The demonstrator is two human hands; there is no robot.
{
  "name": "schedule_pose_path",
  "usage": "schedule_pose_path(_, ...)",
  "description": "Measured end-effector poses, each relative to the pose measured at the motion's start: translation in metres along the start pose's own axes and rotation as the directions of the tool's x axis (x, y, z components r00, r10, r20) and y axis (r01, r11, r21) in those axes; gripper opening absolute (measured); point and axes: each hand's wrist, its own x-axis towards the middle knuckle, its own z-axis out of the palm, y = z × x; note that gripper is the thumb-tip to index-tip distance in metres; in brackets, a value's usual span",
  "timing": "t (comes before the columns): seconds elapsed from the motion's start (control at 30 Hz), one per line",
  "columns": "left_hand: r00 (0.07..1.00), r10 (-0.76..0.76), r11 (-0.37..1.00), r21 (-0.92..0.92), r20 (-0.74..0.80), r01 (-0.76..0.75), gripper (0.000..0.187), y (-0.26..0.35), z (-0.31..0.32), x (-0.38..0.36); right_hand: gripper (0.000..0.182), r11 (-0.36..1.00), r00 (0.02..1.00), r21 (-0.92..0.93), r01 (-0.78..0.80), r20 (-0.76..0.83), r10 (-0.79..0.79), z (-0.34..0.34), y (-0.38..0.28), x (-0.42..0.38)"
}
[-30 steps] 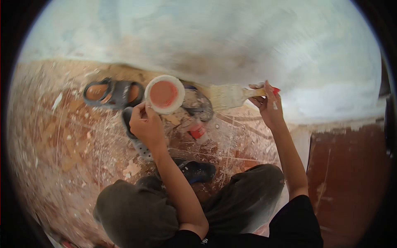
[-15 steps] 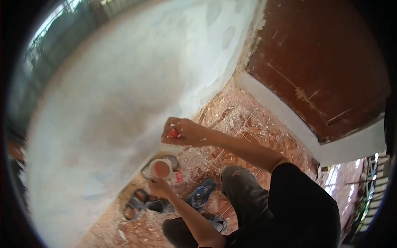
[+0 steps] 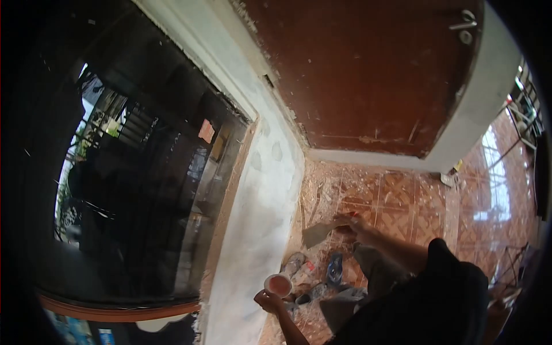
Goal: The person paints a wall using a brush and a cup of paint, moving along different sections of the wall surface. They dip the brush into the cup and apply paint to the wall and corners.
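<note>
My left hand (image 3: pixel 266 301) is closed around the edge of a small white bowl (image 3: pixel 268 284) with pinkish-red material inside. The bowl is in front of the lower part of a white, patchily coated wall (image 3: pixel 253 201). Over the floor, to the right of that wall, my right hand (image 3: pixel 355 224) grips a putty knife. The putty knife (image 3: pixel 316 235) has a wide flat blade pointing left toward the wall, and a bit of red handle shows at my fingers.
Sandals and a blue shoe (image 3: pixel 334 269) lie on the debris-strewn tiled floor (image 3: pixel 397 198) by my legs. A brown door (image 3: pixel 368 75) stands ahead. Left of the wall is a dark reflective window pane (image 3: pixel 132 190). Metal bars (image 3: pixel 522 123) are at the far right.
My view has swung back and up, bringing the window and door into sight. My right hand has moved away from the wall with the putty knife; my left still holds the bowl.
</note>
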Motion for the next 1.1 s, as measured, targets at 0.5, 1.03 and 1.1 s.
schedule_pose_path(0.5, 0.836, 0.413, 0.889, -0.360, 0.361, -0.283, 0.017, 0.067, -0.115, -0.108, 0.021, 0.954, 0.940, 0.200, 0.224, -0.303, -0.157, -0.040, -0.006, -0.270)
schedule_pose_path(1.03, 0.225, 0.914, 0.397, -0.623, 0.339, -0.674, 0.014, 0.236, -0.091, -0.383, 0.018, 0.727, 0.511, -0.520, 0.449, -0.519, -0.686, -0.223, -0.054, -0.405)
schedule_pose_path(1.1, 0.134, 0.936, 0.325, -0.650, 0.326, -0.687, 0.017, 0.254, -0.084, -0.421, 0.017, 0.660, 0.455, -0.644, 0.387, -0.489, -0.744, -0.254, -0.062, -0.423)
